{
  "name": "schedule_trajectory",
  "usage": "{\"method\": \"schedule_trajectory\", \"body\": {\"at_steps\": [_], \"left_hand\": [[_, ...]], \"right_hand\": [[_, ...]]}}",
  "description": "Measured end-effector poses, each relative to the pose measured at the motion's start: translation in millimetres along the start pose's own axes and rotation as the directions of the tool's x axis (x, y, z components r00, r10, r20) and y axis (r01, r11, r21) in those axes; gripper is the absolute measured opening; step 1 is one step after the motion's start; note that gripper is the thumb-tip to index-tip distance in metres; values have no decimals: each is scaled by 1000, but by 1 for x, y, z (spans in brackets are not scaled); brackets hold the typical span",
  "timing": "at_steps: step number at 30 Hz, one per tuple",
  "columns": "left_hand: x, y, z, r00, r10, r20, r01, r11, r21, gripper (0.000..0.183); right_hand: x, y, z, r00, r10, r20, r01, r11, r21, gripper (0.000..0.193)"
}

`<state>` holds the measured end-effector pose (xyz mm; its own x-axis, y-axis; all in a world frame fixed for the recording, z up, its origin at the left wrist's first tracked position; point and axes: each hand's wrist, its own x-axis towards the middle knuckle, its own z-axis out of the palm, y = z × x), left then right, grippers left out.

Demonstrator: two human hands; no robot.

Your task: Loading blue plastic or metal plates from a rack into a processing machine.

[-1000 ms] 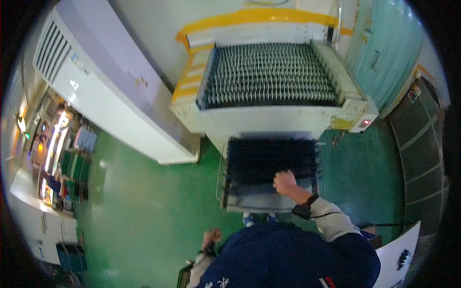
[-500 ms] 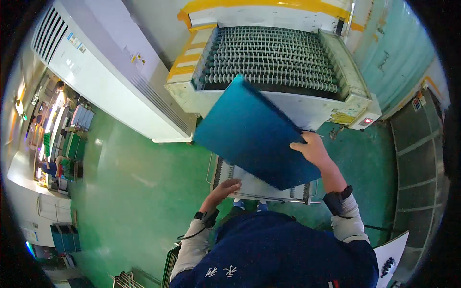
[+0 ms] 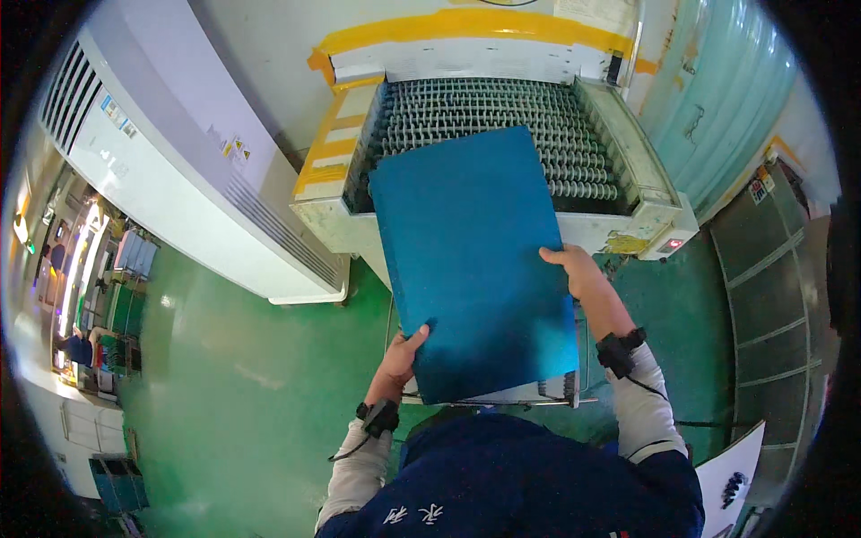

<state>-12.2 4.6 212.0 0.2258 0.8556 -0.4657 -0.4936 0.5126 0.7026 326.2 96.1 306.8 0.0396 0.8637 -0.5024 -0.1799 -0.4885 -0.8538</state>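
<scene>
In the head view, the left hand [image 3: 397,361] and the right hand [image 3: 581,272] were apart, clamped on opposite edges of a blue panel [image 3: 475,260], its far end over the roller bed [image 3: 466,103], contact there unclear.

Blue rectangular panel [image 3: 475,269], centre of frame; lower left edge in the left hand [image 3: 399,357], right edge in the right hand [image 3: 583,276]. Roller machine [image 3: 484,103], upper centre, partly covered by panel. White vented cabinet [image 3: 179,161], upper left.
</scene>
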Motion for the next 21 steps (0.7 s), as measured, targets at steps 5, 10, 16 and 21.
{"method": "schedule_trajectory", "body": {"at_steps": [5,10,16,21], "left_hand": [[29,30,-19,998,34,-44,-30,995,93,36],[44,72,-20,999,42,-17,-39,986,162,34],[79,117,-17,996,83,17,-85,972,219,37],[119,158,-4,991,125,45,-132,930,343,42]], "right_hand": [[49,-8,-38,995,12,96,-23,993,115,40],[85,-20,-88,994,-34,-105,33,999,-11,38],[116,-44,-118,940,-221,-261,185,970,-154,35],[142,-73,-160,835,-385,-394,220,889,-402,34]]}}
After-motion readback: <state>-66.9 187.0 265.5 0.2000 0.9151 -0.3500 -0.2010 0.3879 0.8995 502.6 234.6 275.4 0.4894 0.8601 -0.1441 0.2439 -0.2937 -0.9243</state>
